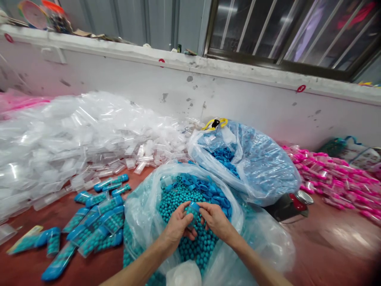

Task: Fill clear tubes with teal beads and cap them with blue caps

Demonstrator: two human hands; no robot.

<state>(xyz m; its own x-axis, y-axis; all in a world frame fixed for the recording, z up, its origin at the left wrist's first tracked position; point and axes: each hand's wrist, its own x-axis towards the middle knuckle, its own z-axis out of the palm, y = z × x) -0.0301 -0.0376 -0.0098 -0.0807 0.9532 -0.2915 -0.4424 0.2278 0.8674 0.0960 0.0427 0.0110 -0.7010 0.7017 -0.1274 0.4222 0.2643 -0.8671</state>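
My left hand [178,222] grips a small clear plastic tube [193,216] over the open bag. My right hand [216,219] pinches the blue cap [195,205] at the tube's upper end; how far the cap sits on is too small to tell. Below both hands, a translucent plastic bag [138,194] holds teal beads [201,248], with loose blue caps [216,194] lying along its back right side. At the bag's near edge is a whitish translucent container [183,275], partly cut off by the frame. To the left lie several blue-capped tubes of teal beads [93,242].
A large heap of clear empty tubes [89,131] covers the back left. Behind the bead bag lies another bag [264,167] with blue caps. Pink-capped pieces [333,178] are piled at the right, near a dark red-and-black object [290,206]. A white wall [238,95] runs behind.
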